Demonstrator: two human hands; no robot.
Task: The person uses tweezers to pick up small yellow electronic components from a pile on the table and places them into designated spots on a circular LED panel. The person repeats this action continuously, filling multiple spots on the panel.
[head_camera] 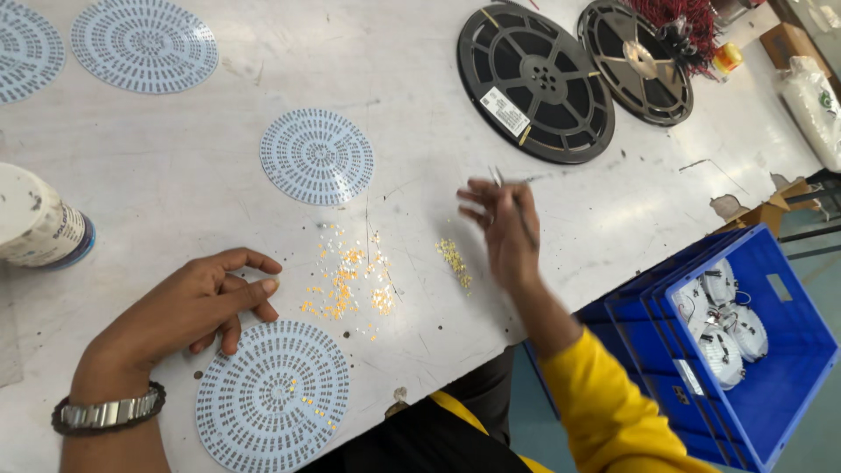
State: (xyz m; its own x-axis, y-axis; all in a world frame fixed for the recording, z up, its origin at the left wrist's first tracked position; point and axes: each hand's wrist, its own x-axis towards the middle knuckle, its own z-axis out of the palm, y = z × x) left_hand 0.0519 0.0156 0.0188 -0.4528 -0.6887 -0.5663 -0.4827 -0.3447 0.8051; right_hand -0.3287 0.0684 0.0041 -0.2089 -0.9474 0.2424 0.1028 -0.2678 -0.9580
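Observation:
My left hand (188, 307) rests on the white table, fingers loosely curled and apart, touching the top edge of a round pale-blue circuit disc (273, 396). It holds nothing. My right hand (501, 229) is raised over the table and grips thin metal tweezers (512, 203), tips pointing away from me. Small yellow and white chips (350, 280) lie scattered between my hands, with a smaller yellow pile (455, 260) just left of the right hand. Another round disc (316, 157) lies beyond the chips.
Two black component reels (534, 81) (635, 60) lie at the far right. More discs (144, 44) sit far left. A white tub (35, 219) stands at the left edge. Blue crates (771, 368) with white round parts sit off the table's right side.

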